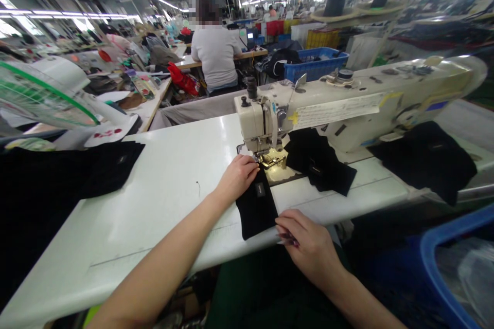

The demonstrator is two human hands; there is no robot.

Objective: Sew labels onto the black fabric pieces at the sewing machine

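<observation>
A black fabric piece (254,216) with a small dark label (260,189) lies under the needle area of a sewing machine (339,95) and reaches to the table's front edge. My left hand (237,177) is closed on its upper end, fingertips beside the presser foot (266,160). With closed fingers, my right hand (309,244) holds the lower right corner of the piece. A small pointed metal tool, perhaps thread snips, also shows in the right hand; its kind is unclear.
Black fabric pieces lie under the machine arm (322,162), at the right (428,159) and at the left (111,164). A blue bin (428,247) stands at lower right, a green-rimmed fan (50,92) at left. A person in a grey shirt (214,54) sits beyond.
</observation>
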